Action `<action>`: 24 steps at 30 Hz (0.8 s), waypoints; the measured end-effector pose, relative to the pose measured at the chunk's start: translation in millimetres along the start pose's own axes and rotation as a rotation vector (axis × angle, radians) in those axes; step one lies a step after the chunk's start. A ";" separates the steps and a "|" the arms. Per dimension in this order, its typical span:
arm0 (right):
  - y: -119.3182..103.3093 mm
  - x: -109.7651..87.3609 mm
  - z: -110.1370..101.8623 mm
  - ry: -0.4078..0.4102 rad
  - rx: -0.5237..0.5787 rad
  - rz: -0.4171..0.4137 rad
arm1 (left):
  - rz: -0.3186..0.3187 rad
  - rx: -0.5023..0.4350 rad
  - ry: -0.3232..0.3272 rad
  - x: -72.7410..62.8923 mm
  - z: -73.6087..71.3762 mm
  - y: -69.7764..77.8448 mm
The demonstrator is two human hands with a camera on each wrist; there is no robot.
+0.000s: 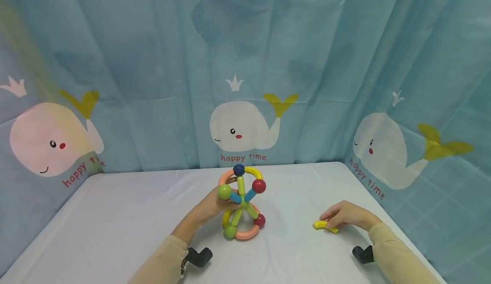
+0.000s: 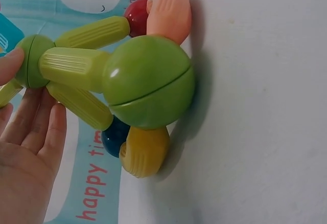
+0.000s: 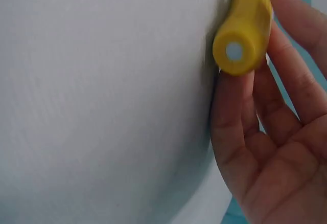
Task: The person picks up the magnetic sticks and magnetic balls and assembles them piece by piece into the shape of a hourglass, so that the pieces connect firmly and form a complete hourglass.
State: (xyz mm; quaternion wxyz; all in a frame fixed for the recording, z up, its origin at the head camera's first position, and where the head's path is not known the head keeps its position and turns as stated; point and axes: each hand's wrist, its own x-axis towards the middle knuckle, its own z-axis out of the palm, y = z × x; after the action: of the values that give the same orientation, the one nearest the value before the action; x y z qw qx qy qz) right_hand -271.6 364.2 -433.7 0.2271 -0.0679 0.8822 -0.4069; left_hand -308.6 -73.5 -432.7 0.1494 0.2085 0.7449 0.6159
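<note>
My left hand (image 1: 215,205) grips the middle of a magnetic ball-and-stick structure (image 1: 243,203), which stands upright on the table. Its fingers and thumb close around the central green ball (image 2: 34,60). Straight green and blue rods fan out from that centre to green, red and dark blue balls. Curved orange and yellow sticks join balls at the top and bottom. Off to the right, my right hand (image 1: 347,214) pinches a yellow curved magnetic stick (image 1: 320,224) low at the tabletop. A round pale magnet (image 3: 234,51) shows in that stick's end.
A white cloth covers the table (image 1: 291,250). Behind it and along the sides hangs a blue curtain (image 1: 153,62) printed with whales. Each wrist wears a black camera mount, one by the left sleeve (image 1: 165,256), the other by the right sleeve (image 1: 399,254).
</note>
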 end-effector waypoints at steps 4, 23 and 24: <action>-6.6 1.8 7.2 0.064 -0.090 0.021 | -0.002 0.002 0.013 -1.2 1.9 0.6; -54.3 17.8 35.8 0.056 0.160 -0.028 | 0.014 0.135 0.233 -8.0 8.9 0.6; -58.0 19.0 38.0 0.057 0.188 -0.029 | 0.009 0.151 0.260 -8.1 10.3 0.6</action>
State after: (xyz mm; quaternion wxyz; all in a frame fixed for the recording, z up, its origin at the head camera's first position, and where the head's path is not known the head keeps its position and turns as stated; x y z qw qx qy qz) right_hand -274.8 294.0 -418.3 0.2013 -0.0474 0.8451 -0.4929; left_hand -296.6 -68.6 -434.4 0.0327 0.1409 0.8011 0.5807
